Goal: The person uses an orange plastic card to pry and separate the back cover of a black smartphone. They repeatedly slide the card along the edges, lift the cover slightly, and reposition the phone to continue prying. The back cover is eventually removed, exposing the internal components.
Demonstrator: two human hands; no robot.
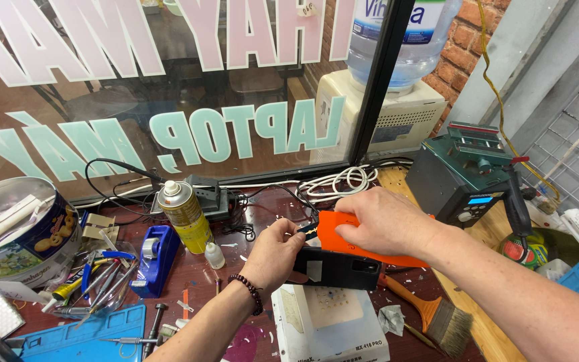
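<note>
My left hand (273,258), with a dark bead bracelet at the wrist, grips the left end of a black rectangular phone-like device (343,269) held above the bench. My right hand (387,221) holds an orange utility knife (343,238); its short blade points left at the device's upper left corner, beside my left thumb. Under both hands lies a white flat device (330,315) with a square tan pad on top.
A yellow spray can (183,214), blue tape dispenser (154,258) and round cookie tin (15,231) stand to the left, with several tweezers and screwdrivers on a blue mat (82,338). A paintbrush (430,315) lies right; a green soldering station (467,174) stands behind it. A glass window bounds the back.
</note>
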